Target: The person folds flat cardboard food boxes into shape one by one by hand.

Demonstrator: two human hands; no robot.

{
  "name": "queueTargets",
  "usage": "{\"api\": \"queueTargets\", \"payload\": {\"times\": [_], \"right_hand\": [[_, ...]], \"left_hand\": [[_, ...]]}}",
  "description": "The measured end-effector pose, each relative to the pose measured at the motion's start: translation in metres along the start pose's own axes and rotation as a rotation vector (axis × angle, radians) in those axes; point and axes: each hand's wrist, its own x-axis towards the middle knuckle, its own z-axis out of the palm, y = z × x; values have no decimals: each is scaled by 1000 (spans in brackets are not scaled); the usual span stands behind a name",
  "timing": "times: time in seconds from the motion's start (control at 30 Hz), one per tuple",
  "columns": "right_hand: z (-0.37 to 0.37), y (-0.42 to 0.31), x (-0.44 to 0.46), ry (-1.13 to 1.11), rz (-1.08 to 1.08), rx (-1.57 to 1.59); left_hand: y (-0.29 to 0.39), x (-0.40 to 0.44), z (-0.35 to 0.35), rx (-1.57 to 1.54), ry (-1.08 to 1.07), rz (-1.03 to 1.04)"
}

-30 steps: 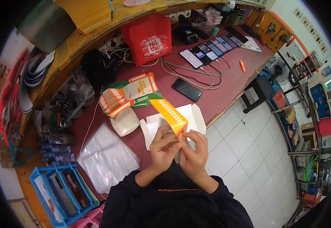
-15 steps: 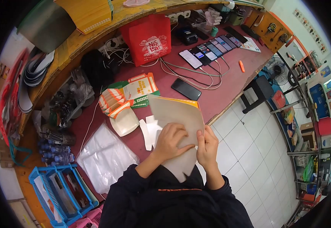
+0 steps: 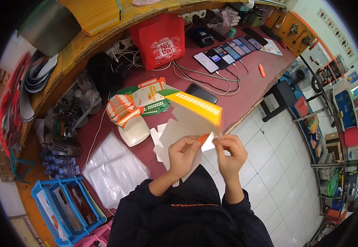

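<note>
A cardboard sheet [image 3: 187, 131], grey-white inside with a yellow, white-patterned edge and a green corner, is held up over the front of the table. My left hand [image 3: 184, 155] pinches an orange flap of it between thumb and fingers. At the sheet's right end, my right hand [image 3: 230, 155] has thumb and fingertips pressed on another edge. White cardboard [image 3: 159, 153] lies beneath, partly hidden by the sheet. Left of the sheet are a cream square box [image 3: 134, 131] and folded orange and green printed cartons [image 3: 123, 110].
Clear plastic bags [image 3: 115, 173] lie left of my arms, above a blue rack [image 3: 70, 210]. A dark phone [image 3: 201, 93] is behind the sheet. Farther back are a red bag [image 3: 157, 43], cables, a row of phones [image 3: 228, 53] and an orange marker [image 3: 262, 70].
The sheet has turned from showing its broad plain side to showing its yellow edge, with an orange flap now raised. My left hand has gone from lying flat on it to pinching.
</note>
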Motion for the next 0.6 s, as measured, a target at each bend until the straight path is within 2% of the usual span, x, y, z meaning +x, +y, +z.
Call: {"api": "queueTargets", "payload": {"times": [0.03, 0.07, 0.1, 0.17, 0.33, 0.4, 0.47, 0.6], "right_hand": [[1, -5, 0, -90, -141, -130], [3, -7, -1, -145, -100, -114], [3, -8, -1, -145, -99, -114], [5, -8, -3, -156, 35, -37], [5, -11, -6, -181, -38, -110], [3, -15, -4, -276, -172, -178], [5, -26, -6, -286, -164, -183], [0, -17, -8, -306, -183, -163]], "left_hand": [[0, -2, 2, -234, 9, -202], [1, -4, -2, -275, -43, -263], [0, -3, -3, -275, -43, -264], [-2, -2, -6, -310, -111, -247], [-20, -7, -14, -397, -149, -262], [-18, -7, -12, -448, -154, -264], [-16, -7, -3, -469, 23, -259], [-18, -11, 0, -385, 12, -146]]}}
